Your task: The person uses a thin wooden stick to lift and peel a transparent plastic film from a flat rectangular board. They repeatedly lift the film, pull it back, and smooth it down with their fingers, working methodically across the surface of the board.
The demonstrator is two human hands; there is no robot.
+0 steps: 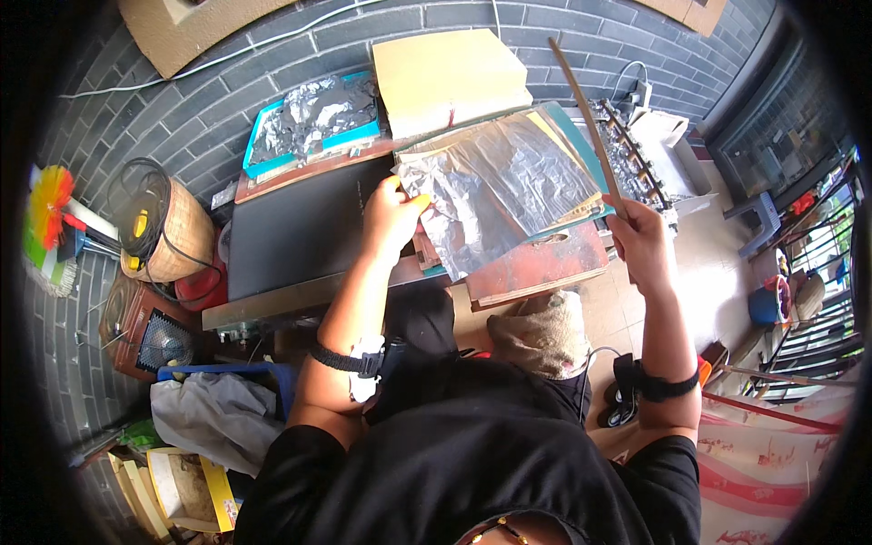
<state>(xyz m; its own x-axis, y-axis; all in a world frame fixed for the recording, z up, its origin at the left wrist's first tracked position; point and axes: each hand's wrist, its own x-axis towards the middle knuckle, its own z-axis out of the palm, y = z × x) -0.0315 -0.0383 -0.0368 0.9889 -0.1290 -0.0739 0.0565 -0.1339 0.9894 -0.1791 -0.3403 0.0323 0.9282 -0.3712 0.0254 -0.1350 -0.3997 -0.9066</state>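
Observation:
Between the thumb and fingers of my left hand (pixel 392 218) is the left edge of a crinkled silver foil sheet (pixel 460 214). Part of this foil hangs over the near side of a stack of papers. A second, flatter foil sheet (pixel 538 174) lies on the stack to its right. My right hand (pixel 640 238) grips the lower end of a long thin wooden stick (pixel 591 122), which points up and away past the right side of the stack. Beneath the papers is a green board (pixel 575 139), partly covered.
A reddish wooden board (pixel 538 262) juts out at the table's near edge. Crumpled foil fills a turquoise tray (pixel 255 153) at the back left, beside a yellowish box (pixel 449 75). The dark tabletop (pixel 300 228) extends left. A wicker basket (pixel 184 228) with coiled cable stands beyond it.

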